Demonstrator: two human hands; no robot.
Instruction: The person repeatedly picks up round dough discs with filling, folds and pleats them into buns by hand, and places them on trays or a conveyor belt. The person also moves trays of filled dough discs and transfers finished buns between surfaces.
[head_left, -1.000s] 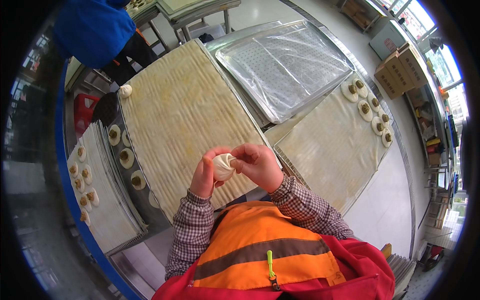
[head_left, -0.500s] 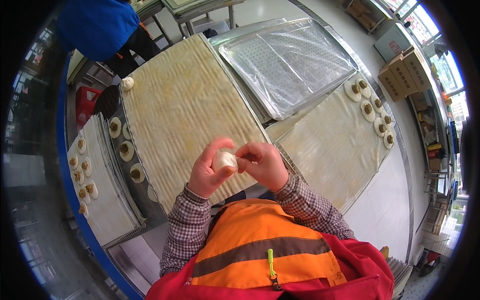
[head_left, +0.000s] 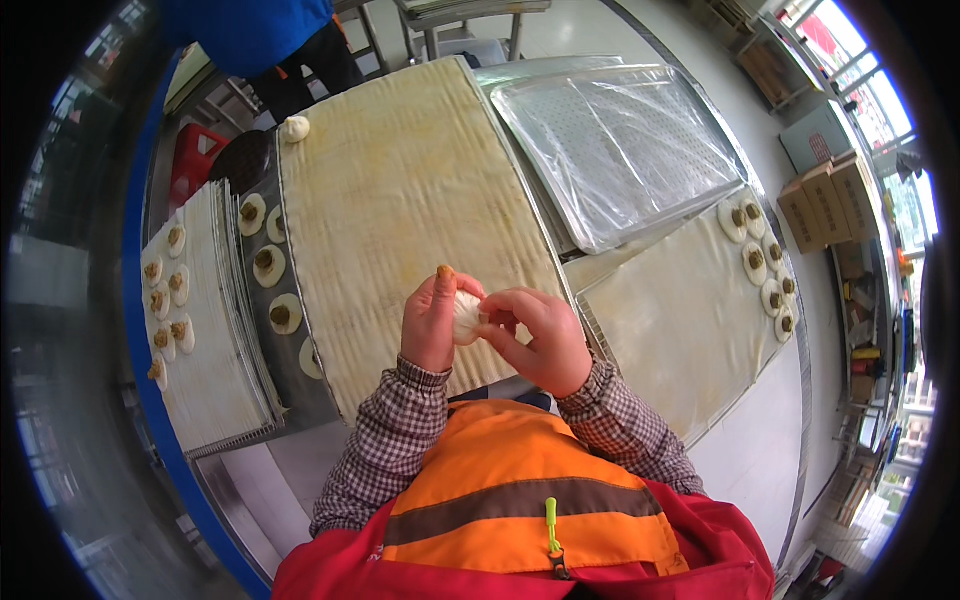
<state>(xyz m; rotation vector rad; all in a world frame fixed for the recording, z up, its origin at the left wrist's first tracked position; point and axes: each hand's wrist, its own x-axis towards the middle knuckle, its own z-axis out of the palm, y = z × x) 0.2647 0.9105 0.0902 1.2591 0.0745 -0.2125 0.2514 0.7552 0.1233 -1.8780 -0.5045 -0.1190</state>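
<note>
A white pleated dough bun point(head_left: 466, 318) sits between my two hands, above the near part of a cloth-lined tray point(head_left: 400, 200). My left hand point(head_left: 432, 318) cups it from the left, thumb raised with brown filling smeared on the tip. My right hand point(head_left: 545, 335) pinches the bun's right edge between thumb and fingertips. One finished bun point(head_left: 295, 129) rests at the tray's far left corner. Left of the tray, flat dough rounds topped with brown filling point(head_left: 285, 314) lie on a dark surface.
More filled rounds lie on a stack of lined racks point(head_left: 215, 370) at the left and on a cloth-lined rack point(head_left: 660, 310) at the right. A plastic-covered perforated metal tray point(head_left: 620, 150) stands far right. A person in blue point(head_left: 250, 35) is at the far left, near a red stool point(head_left: 195, 150).
My left thumb has swung upward from the bun's near side, and the bun has turned in my hands. My right hand still pinches its edge. The view has shifted slightly.
</note>
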